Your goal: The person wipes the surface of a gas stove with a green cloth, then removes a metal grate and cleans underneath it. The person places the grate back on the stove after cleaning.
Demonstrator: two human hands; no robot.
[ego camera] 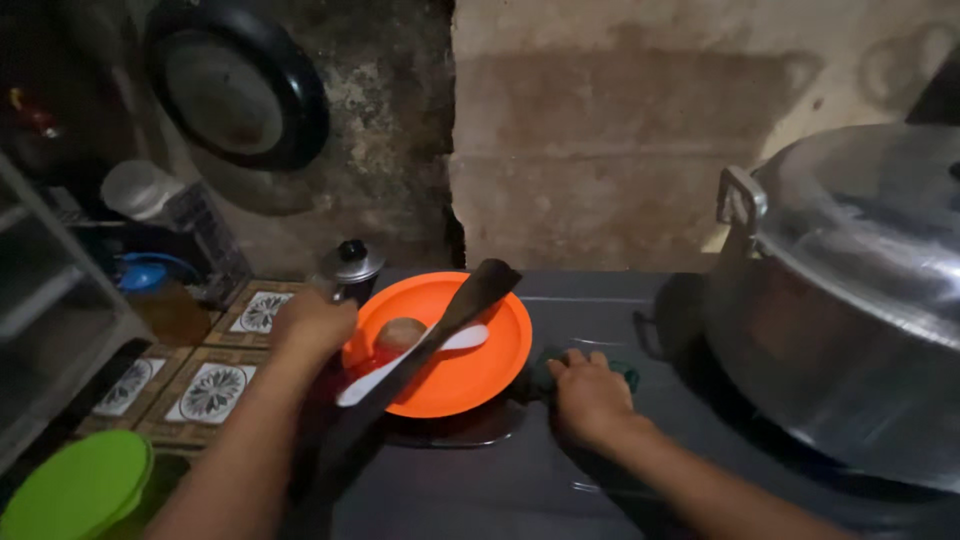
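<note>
Plate [470, 375] sits centre on the bench [600, 310], spatula [440, 335] and spoon [400, 368] across it. Small kettle [350, 265] far left of plate; big lidded pot [850, 300] right; bowl [80, 485] near left.

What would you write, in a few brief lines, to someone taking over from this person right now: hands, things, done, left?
Left hand: closed at the rim of the orange plate.
Right hand: on the dark stove top, fingers on a green object.
On the plate: a brown round food item, a white spoon, a dark spatula across it.
Done: food is plated.
Left: unclear.
</note>
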